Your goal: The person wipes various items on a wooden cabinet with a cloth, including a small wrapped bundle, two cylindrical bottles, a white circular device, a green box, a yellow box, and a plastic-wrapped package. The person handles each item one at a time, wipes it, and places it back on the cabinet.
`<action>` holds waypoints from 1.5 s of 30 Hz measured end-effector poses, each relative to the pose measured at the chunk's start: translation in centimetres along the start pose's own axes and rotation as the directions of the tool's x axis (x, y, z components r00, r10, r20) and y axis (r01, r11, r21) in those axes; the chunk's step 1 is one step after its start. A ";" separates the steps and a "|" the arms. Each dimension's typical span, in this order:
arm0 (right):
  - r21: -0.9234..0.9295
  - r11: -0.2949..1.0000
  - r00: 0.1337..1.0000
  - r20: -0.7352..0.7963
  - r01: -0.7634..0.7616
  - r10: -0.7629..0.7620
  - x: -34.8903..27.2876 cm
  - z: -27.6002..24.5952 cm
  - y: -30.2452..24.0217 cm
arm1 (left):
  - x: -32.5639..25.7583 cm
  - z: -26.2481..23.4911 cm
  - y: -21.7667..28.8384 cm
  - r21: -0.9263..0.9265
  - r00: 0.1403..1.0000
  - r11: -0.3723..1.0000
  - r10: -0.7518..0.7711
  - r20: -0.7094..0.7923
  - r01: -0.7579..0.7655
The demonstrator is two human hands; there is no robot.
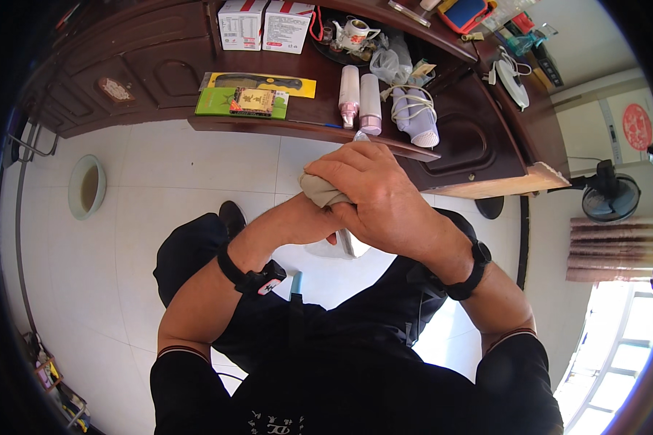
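My right hand (374,188) is closed on a bunched grey-beige cloth (322,191), which shows past its fingers. Under it lies my left hand (316,219), mostly covered by the right one. A white object (352,243) shows below the crossed hands, seemingly in my left hand; its kind cannot be made out. A pale, clear-looking tip (361,136) pokes out beyond my right knuckles. Both hands are in front of my lap, just short of the dark wooden cabinet shelf (305,129).
On the shelf are two pink-and-white bottles (349,94), a lavender hair dryer (416,119) with its cord, a packaged knife (268,83), white boxes (286,29) and a teapot (355,33). A basin (88,187) of brownish water stands on the floor at left; a fan (609,194) is at right.
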State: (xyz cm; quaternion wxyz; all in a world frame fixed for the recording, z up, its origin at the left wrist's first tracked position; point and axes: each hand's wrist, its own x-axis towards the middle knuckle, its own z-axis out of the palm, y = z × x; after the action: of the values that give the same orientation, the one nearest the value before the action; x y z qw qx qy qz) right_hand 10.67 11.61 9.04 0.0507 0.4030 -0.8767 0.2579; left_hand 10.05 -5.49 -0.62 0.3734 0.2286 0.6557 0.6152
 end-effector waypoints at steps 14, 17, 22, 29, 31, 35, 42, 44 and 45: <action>0.226 0.876 0.864 -0.182 -0.427 0.468 -2.3 -0.3 3.7 | -0.9 0.6 1.1 -0.121 0.997 0.991 -0.058 -0.049 0.051; 0.333 0.818 0.796 -0.240 -0.470 0.555 -3.4 0.0 4.6 | -0.8 0.6 0.9 -0.138 0.997 0.990 -0.048 -0.059 0.039; 0.521 0.682 0.689 -0.224 -0.513 0.689 -5.1 0.4 5.8 | -0.6 0.1 0.4 -0.291 0.988 0.950 0.079 -0.130 -0.114; 0.654 0.587 0.696 -0.127 -0.477 0.707 -7.3 0.5 4.0 | -0.2 -0.5 -0.6 -0.383 0.984 0.914 0.080 -0.159 -0.136; 0.665 0.543 0.694 -0.051 -0.513 0.718 -7.7 0.4 3.6 | -0.1 -0.6 -0.9 -0.417 0.983 0.898 0.078 -0.169 -0.143; 0.669 0.574 0.699 -0.113 -0.472 0.706 -7.6 0.9 3.2 | 0.3 -0.5 -1.1 -0.435 0.977 0.885 0.092 -0.190 -0.168; 0.493 0.695 0.731 -0.159 -0.523 0.663 -4.9 0.0 3.7 | -0.5 -0.8 0.2 -0.285 0.983 0.945 0.125 -0.135 -0.159; 0.436 0.716 0.731 -0.171 -0.546 0.661 -4.1 -0.1 3.8 | -0.7 -1.0 0.4 -0.265 0.983 0.953 0.116 -0.140 -0.150; 0.426 0.720 0.734 -0.169 -0.547 0.658 -3.9 -0.1 3.9 | -0.8 -1.1 0.3 -0.289 0.983 0.946 0.110 -0.144 -0.148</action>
State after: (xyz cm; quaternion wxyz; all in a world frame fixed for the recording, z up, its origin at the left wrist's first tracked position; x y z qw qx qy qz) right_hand 10.42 16.41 6.38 0.0271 0.0482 -0.8808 0.4703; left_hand 9.61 -6.73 -0.19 0.3203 0.1725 0.5614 0.7433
